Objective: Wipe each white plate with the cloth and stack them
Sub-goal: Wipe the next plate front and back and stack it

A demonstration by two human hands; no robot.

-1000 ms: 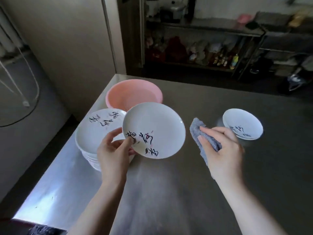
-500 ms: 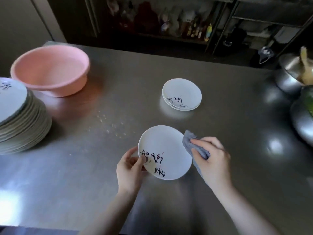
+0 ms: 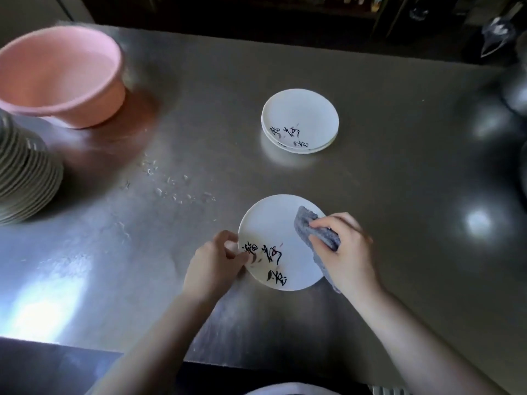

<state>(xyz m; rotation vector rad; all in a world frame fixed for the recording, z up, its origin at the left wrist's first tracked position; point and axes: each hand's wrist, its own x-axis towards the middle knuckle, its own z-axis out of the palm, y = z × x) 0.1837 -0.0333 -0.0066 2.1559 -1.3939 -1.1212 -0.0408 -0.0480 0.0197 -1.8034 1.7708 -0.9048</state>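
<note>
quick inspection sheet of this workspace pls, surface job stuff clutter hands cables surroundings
surface: steel table, water droplets left of centre
job's things: held plate under grey cloth; small wiped stack behind it; tall plate stack at left edge
clutter: pink basin far left
hands: left hand grips the plate rim; right hand presses the cloth
cables: nothing seen
surroundings: dark, blurred shelving behind

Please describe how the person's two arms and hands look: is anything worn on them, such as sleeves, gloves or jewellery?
Both forearms are bare up to the frame edge: no sleeves show. The left hand and right hand wear no gloves. I see no watch, bracelet or ring, though the fingers are slightly blurred.
</note>
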